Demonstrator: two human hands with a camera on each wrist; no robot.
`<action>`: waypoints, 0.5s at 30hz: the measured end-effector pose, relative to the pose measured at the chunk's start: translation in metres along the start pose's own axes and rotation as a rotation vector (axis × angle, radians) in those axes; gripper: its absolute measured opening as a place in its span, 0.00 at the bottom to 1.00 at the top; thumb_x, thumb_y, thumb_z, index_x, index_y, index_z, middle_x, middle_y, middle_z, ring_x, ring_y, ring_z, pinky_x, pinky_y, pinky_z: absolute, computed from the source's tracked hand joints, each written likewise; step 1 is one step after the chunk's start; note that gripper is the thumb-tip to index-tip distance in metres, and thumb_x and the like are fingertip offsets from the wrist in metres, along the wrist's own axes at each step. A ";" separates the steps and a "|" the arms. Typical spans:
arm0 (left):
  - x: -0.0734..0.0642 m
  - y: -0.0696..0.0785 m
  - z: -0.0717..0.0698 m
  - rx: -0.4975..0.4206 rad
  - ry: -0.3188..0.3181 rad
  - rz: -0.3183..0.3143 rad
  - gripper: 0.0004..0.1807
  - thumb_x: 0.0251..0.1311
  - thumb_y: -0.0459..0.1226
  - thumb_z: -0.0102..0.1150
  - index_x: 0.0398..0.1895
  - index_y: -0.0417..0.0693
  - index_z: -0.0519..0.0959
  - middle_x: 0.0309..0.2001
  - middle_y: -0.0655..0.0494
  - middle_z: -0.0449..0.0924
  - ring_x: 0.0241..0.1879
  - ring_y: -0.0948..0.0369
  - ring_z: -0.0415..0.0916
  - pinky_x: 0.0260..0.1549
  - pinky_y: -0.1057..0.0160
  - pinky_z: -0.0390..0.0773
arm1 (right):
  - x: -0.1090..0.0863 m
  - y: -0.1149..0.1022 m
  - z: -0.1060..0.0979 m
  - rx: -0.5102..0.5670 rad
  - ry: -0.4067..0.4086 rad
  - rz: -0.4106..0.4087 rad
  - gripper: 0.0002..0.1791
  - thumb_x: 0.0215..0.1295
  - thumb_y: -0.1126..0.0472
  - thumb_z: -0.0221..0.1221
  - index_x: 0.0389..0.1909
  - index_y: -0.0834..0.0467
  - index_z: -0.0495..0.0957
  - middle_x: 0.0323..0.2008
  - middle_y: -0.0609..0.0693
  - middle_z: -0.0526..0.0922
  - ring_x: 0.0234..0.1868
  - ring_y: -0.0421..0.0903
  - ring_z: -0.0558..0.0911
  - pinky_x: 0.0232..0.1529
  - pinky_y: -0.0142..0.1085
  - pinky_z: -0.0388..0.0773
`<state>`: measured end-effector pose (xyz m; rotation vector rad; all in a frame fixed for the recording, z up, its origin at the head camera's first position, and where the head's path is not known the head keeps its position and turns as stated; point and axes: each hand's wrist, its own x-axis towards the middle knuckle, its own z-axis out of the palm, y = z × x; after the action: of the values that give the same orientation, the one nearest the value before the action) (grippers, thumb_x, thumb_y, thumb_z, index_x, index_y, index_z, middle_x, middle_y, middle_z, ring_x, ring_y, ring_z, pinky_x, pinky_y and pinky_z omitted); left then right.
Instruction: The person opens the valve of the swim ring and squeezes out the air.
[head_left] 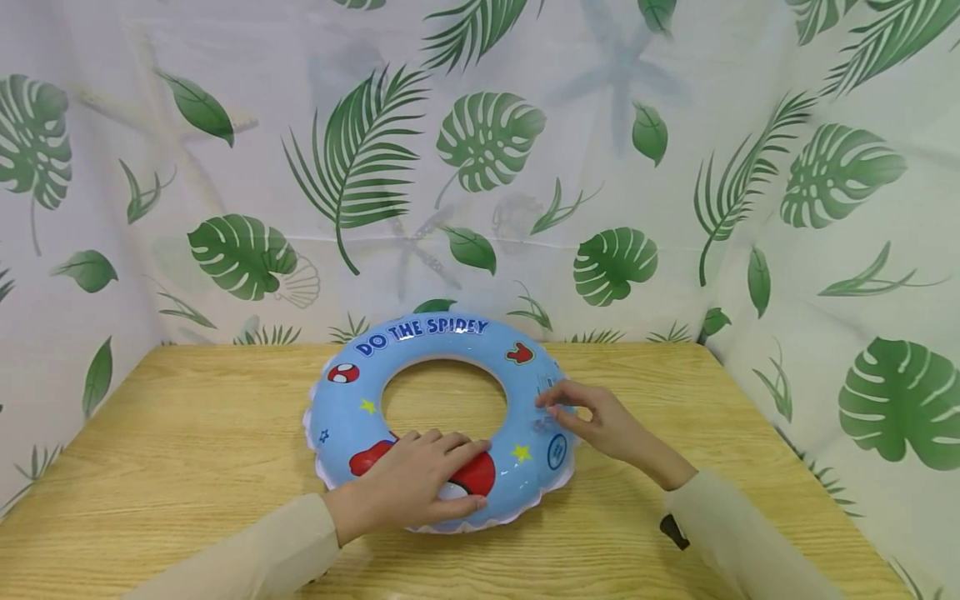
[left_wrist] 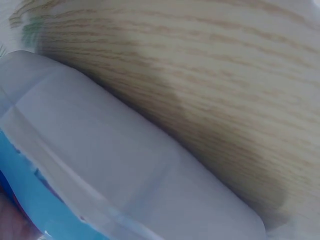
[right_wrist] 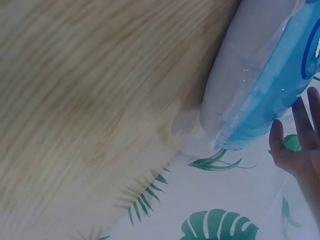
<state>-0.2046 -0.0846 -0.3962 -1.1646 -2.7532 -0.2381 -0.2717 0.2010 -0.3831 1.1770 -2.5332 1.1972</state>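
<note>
An inflated light-blue swim ring (head_left: 442, 340) lies on the table, printed with "DO THE SPIDEY", stars and red pictures. My left hand (head_left: 416, 479) rests palm down across its near side, fingers spread over a red picture. Over the ring's right side is my right hand (head_left: 600, 417), its thumb and forefinger bent toward each other close to a small clear valve (head_left: 543, 425). In the right wrist view, the thumb and fingers (right_wrist: 303, 127) stand apart at the ring's blue edge (right_wrist: 265, 107). The left wrist view mostly shows the ring's pale underside (left_wrist: 120, 145).
The wooden table (head_left: 187, 433) extends on both sides of the ring. A white cloth with green leaves (head_left: 480, 208) hangs behind it and along the sides. Something small and black (head_left: 673, 532) shows at the right sleeve.
</note>
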 end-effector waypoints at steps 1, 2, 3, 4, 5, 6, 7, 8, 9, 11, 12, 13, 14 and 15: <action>0.000 0.000 0.000 0.000 -0.001 0.000 0.35 0.59 0.66 0.36 0.65 0.61 0.62 0.56 0.62 0.72 0.51 0.60 0.72 0.45 0.56 0.74 | 0.000 0.000 -0.001 -0.001 -0.008 -0.007 0.07 0.65 0.65 0.53 0.42 0.58 0.76 0.40 0.49 0.82 0.46 0.46 0.80 0.49 0.46 0.76; 0.000 0.000 0.000 0.001 -0.002 -0.001 0.35 0.59 0.66 0.35 0.65 0.61 0.62 0.56 0.62 0.72 0.51 0.60 0.72 0.46 0.56 0.74 | 0.000 0.000 -0.001 -0.002 -0.015 -0.015 0.08 0.65 0.65 0.53 0.42 0.58 0.76 0.40 0.50 0.82 0.46 0.46 0.80 0.49 0.47 0.76; 0.000 0.000 0.000 0.000 -0.004 -0.001 0.35 0.59 0.66 0.35 0.65 0.61 0.62 0.56 0.62 0.72 0.51 0.60 0.72 0.46 0.56 0.74 | 0.001 0.000 -0.001 -0.010 -0.016 -0.024 0.08 0.65 0.65 0.53 0.42 0.58 0.75 0.41 0.50 0.82 0.46 0.45 0.80 0.49 0.47 0.75; 0.000 0.000 0.000 -0.001 -0.006 -0.002 0.35 0.59 0.66 0.35 0.65 0.61 0.62 0.56 0.61 0.72 0.51 0.60 0.72 0.46 0.56 0.74 | 0.001 0.000 0.000 -0.020 -0.013 -0.032 0.08 0.65 0.65 0.53 0.43 0.59 0.75 0.40 0.50 0.82 0.46 0.45 0.80 0.49 0.48 0.76; 0.000 0.000 0.000 -0.002 -0.008 -0.003 0.35 0.59 0.66 0.35 0.65 0.61 0.61 0.56 0.61 0.72 0.51 0.60 0.72 0.46 0.56 0.73 | 0.001 0.000 0.000 -0.028 -0.008 -0.038 0.08 0.64 0.66 0.53 0.43 0.59 0.75 0.40 0.50 0.82 0.45 0.46 0.80 0.48 0.48 0.76; 0.001 0.000 0.000 -0.005 -0.010 -0.004 0.36 0.59 0.66 0.35 0.66 0.61 0.61 0.56 0.61 0.72 0.51 0.60 0.72 0.46 0.56 0.73 | 0.001 0.000 0.001 -0.030 -0.003 -0.036 0.08 0.64 0.66 0.53 0.42 0.59 0.75 0.40 0.50 0.82 0.45 0.46 0.80 0.48 0.48 0.76; 0.001 0.000 0.000 -0.007 -0.014 -0.006 0.36 0.59 0.66 0.35 0.66 0.61 0.61 0.56 0.61 0.72 0.51 0.60 0.72 0.46 0.56 0.73 | 0.001 0.000 0.002 -0.035 0.002 -0.029 0.08 0.63 0.66 0.54 0.42 0.59 0.75 0.40 0.50 0.82 0.45 0.46 0.80 0.48 0.48 0.75; 0.001 0.000 0.000 -0.008 -0.014 -0.007 0.36 0.59 0.66 0.35 0.66 0.61 0.61 0.56 0.61 0.72 0.51 0.60 0.72 0.46 0.56 0.73 | 0.001 0.000 0.003 -0.038 0.005 -0.019 0.08 0.63 0.66 0.55 0.42 0.59 0.75 0.40 0.49 0.82 0.45 0.46 0.80 0.49 0.48 0.75; 0.001 0.000 0.000 -0.009 -0.017 -0.008 0.36 0.59 0.66 0.34 0.66 0.61 0.61 0.56 0.61 0.72 0.51 0.60 0.72 0.46 0.56 0.73 | 0.001 -0.001 0.003 -0.044 0.007 -0.010 0.08 0.62 0.66 0.56 0.42 0.58 0.76 0.40 0.49 0.82 0.46 0.46 0.79 0.49 0.48 0.74; 0.001 0.000 -0.001 -0.013 -0.024 -0.010 0.36 0.59 0.67 0.34 0.66 0.61 0.61 0.56 0.61 0.72 0.51 0.59 0.72 0.46 0.56 0.73 | 0.001 -0.003 0.005 -0.049 0.001 0.016 0.10 0.59 0.64 0.59 0.42 0.58 0.76 0.40 0.48 0.81 0.47 0.46 0.78 0.52 0.49 0.73; 0.001 -0.001 -0.001 -0.016 -0.027 -0.011 0.36 0.58 0.67 0.34 0.66 0.61 0.61 0.56 0.61 0.72 0.51 0.59 0.72 0.46 0.56 0.73 | 0.001 -0.008 0.005 -0.054 -0.005 0.022 0.11 0.57 0.64 0.61 0.41 0.59 0.76 0.40 0.49 0.81 0.47 0.47 0.78 0.53 0.47 0.72; 0.001 -0.001 -0.001 -0.018 -0.028 -0.010 0.36 0.58 0.67 0.34 0.66 0.61 0.61 0.57 0.61 0.71 0.51 0.60 0.72 0.46 0.56 0.73 | 0.002 -0.013 0.005 -0.059 -0.009 0.022 0.11 0.55 0.64 0.62 0.41 0.59 0.76 0.40 0.50 0.81 0.48 0.48 0.77 0.54 0.46 0.71; 0.001 -0.001 -0.001 -0.020 -0.030 -0.008 0.36 0.58 0.67 0.34 0.66 0.61 0.61 0.57 0.61 0.71 0.51 0.60 0.72 0.46 0.56 0.73 | 0.002 -0.017 0.005 -0.062 -0.014 0.022 0.12 0.54 0.65 0.64 0.40 0.59 0.76 0.41 0.51 0.81 0.48 0.48 0.77 0.55 0.45 0.70; 0.000 -0.001 -0.002 -0.026 -0.036 -0.009 0.37 0.58 0.67 0.34 0.66 0.61 0.61 0.57 0.61 0.71 0.51 0.60 0.72 0.46 0.56 0.73 | 0.002 -0.017 0.006 -0.066 -0.018 0.014 0.12 0.53 0.64 0.64 0.39 0.59 0.76 0.41 0.51 0.81 0.48 0.49 0.77 0.56 0.43 0.70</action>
<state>-0.2055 -0.0856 -0.3942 -1.1740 -2.7954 -0.2569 -0.2603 0.1894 -0.3761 1.1619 -2.5769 1.1023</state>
